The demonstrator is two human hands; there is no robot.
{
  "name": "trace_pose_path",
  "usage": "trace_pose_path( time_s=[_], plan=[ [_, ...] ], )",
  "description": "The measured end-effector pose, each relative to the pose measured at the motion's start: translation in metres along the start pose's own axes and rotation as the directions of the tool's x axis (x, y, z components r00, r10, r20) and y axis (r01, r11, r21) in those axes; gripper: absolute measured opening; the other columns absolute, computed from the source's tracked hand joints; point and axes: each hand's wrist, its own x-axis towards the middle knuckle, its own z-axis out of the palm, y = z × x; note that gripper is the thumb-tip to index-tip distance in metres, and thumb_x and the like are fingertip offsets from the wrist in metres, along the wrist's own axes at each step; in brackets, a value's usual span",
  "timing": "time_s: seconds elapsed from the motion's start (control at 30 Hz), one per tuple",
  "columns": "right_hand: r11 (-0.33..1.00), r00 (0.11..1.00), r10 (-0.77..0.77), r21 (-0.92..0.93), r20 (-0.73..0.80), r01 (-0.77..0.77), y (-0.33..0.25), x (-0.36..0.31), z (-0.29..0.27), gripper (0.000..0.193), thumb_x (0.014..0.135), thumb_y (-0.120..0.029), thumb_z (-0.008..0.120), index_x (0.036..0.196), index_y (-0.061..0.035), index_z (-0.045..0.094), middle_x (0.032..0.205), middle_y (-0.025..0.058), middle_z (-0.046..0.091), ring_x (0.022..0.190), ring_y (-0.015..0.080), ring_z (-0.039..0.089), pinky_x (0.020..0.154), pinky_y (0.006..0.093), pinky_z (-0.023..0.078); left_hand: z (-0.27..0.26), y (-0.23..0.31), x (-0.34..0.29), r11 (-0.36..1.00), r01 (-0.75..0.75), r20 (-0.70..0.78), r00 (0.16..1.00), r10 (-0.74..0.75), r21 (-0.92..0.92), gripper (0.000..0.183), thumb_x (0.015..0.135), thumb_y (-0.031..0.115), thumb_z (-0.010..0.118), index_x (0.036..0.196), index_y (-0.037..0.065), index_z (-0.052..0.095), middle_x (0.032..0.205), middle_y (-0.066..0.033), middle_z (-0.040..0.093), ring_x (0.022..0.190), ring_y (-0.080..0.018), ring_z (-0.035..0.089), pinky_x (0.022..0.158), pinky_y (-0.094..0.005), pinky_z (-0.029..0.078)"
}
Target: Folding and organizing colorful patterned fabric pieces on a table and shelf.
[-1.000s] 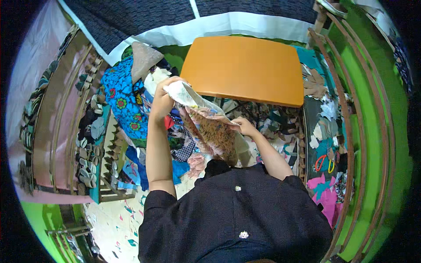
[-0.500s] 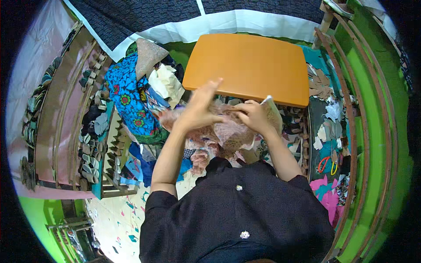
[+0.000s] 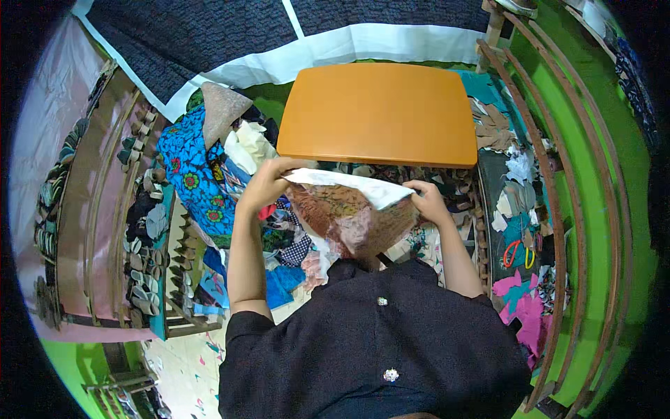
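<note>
Between my two hands hangs a piece of brownish-pink fuzzy fabric (image 3: pixel 356 220), its top edge folded over so a white underside shows. My left hand (image 3: pixel 266 184) grips its upper left corner, fingers closed over the edge. At the opposite corner, my right hand (image 3: pixel 428 201) pinches the cloth between thumb and fingers. The fabric is held in front of my body, just below the near edge of an orange table (image 3: pixel 377 115). Polka-dot and blue cloth scraps (image 3: pixel 283 285) lie below my left forearm.
A blue flowered cloth bundle (image 3: pixel 188 167) with a cream crumpled piece (image 3: pixel 249 145) sits left of the table. Shoe racks (image 3: pixel 143 279) line the left. On the right bench lie scissors (image 3: pixel 518 255) with red and yellow handles and pink scraps (image 3: pixel 520 307), beside wooden rails (image 3: pixel 558 209).
My left hand has moved left and closed on the fabric's edge. The cloth, bunched before, is now spread between both hands with its white underside showing. The view has shifted slightly.
</note>
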Motion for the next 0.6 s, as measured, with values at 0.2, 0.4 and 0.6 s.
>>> trace_pose_path(
  time_s=[0.2,0.4,0.6],
  plan=[
    [0.995,0.996,0.055,0.085,-0.064,-0.049,-0.039,0.02,0.004,0.017,0.076,-0.006,0.047,0.087,0.0013,0.057,0.072,0.0102,0.059,0.064,0.0152,0.055,0.059,0.0274,0.043,0.005,-0.03,-0.019,0.98,0.163,-0.044,0.986,-0.159,0.111,0.04,0.066,-0.007,0.055,0.105,0.001,0.057,0.101,-0.0112,0.058,0.094,-0.0196,0.056,0.076,-0.0289,0.047],
    [0.988,0.986,-0.13,-0.064,0.109,0.137,-0.101,0.049,0.028,0.017,0.072,-0.01,0.058,0.085,0.0004,0.06,0.074,0.0126,0.061,0.066,0.0204,0.058,0.061,0.0296,0.044,0.06,0.037,0.019,0.992,-0.007,-0.019,1.0,0.009,0.123,0.07,0.063,0.007,0.067,0.126,0.011,0.036,0.106,-0.019,0.053,0.101,-0.0322,0.051,0.086,-0.0363,0.04],
    [0.964,0.979,-0.168,-0.191,0.115,0.187,-0.07,0.054,0.02,0.032,0.066,-0.012,0.062,0.097,-0.0031,0.058,0.086,0.0158,0.062,0.081,0.0266,0.06,0.071,0.0349,0.046,0.024,0.011,0.037,0.993,-0.102,-0.327,0.938,0.117,0.063,0.038,0.063,-0.009,0.046,0.098,0.001,0.056,0.085,-0.0108,0.058,0.074,-0.0183,0.057,0.063,-0.0263,0.046]
  ],
)
